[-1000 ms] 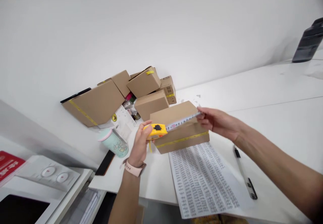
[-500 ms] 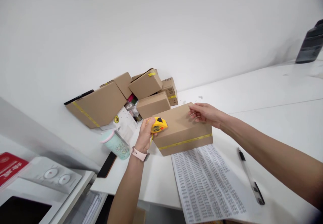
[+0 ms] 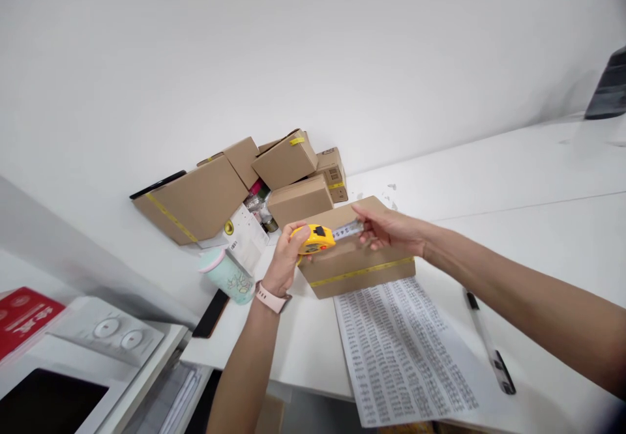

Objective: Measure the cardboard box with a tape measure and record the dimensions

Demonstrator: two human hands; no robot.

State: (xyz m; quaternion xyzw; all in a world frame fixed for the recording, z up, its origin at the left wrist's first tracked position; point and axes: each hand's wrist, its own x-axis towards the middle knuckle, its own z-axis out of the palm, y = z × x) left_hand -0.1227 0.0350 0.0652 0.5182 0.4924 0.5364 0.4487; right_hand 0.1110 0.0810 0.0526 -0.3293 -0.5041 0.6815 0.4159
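My left hand [image 3: 286, 258] is closed round the yellow case of a tape measure [image 3: 317, 239], its thumb on top. A short length of white blade [image 3: 347, 229] sticks out of the case to the right. The fingers of my right hand [image 3: 379, 227] pinch the blade's free end; the very tip is hidden. Both hands are above a brown cardboard box [image 3: 362, 271] with a strip of yellow tape along its front. Under the box's front edge lies a sheet of paper [image 3: 401, 356] printed with rows of small text.
Several cardboard boxes [image 3: 205, 196] are stacked against the wall. A mint tumbler [image 3: 229, 277] and a dark phone-like slab [image 3: 211, 313] stand at the table's left. A pen [image 3: 489, 343] lies right of the paper. A white appliance with dials [image 3: 105, 330] is at lower left.
My right hand has moved left from the box's top to the tape measure and now holds its blade, drawn a little way out. The left hand has shifted slightly right.
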